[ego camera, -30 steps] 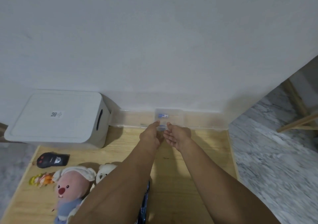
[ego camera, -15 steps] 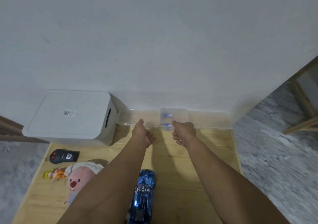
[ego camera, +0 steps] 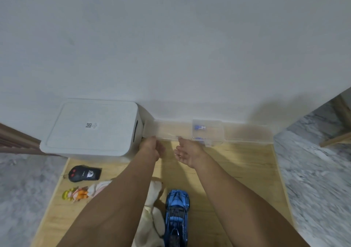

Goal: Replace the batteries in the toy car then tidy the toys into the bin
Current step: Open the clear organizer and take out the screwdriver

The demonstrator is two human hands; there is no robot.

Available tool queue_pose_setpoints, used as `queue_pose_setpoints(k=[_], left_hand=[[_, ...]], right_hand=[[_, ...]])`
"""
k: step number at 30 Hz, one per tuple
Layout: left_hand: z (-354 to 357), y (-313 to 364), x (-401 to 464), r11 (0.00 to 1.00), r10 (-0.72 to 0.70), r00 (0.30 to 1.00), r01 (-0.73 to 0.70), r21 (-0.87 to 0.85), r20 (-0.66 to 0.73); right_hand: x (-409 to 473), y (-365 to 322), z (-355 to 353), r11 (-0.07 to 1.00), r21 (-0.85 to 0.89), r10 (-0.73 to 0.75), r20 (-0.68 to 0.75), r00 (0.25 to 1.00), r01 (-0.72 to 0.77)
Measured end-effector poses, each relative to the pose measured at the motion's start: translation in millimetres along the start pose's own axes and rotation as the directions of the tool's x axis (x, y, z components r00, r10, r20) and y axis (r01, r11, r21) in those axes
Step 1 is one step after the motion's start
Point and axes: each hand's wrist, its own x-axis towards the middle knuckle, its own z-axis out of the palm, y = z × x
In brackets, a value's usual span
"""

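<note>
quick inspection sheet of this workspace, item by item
surface: light wooden board on the floor against a white wall.
job's things: blue toy car near the front edge; white lidded bin at the back left, lid on; clear plastic box by the wall with small blue items inside, too small to identify.
clutter: black remote, small yellow-orange figure, cream plush partly under the left arm.
grips: left hand at the clear tray, hold unclear; right hand open, palm up, empty.
cables: nothing seen.
surroundings: grey marbled floor.
</note>
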Motion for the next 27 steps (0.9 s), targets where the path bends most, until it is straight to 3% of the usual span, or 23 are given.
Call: queue_pose_setpoints(k=[3,6,17,21,27], left_hand=[[-1.2,0.6,6.2,1.0,0.004,1.0,-0.004,-0.021,0.018],[-1.9,2.1,9.0,0.999,0.022,0.999,-0.021,-0.034,0.033],[-0.4,-1.0,-4.1,0.966,0.042,0.99,-0.006,-0.257,0.134],[-3.3,1.7,-12.1,0.931,-0.003,0.988,0.06,-0.361,0.155],[-5.1,0.4,-18.7,0.95,-0.045,0.993,0.076,-0.301,0.109]], right_hand=[[11.7,2.3,13.1,0.988,0.153,0.003,-0.049,0.999,0.005],[19.5,2.2,21.3,0.979,0.201,0.0,-0.123,0.992,0.025],[26.0,3.7,34.3,0.983,0.183,0.013,-0.239,0.971,0.032],[22.3,1.4,34.6,0.98,0.191,-0.013,-0.252,0.968,0.063],[12.5,-9.6,35.3,0.97,0.224,-0.038,-0.227,0.973,0.09]])
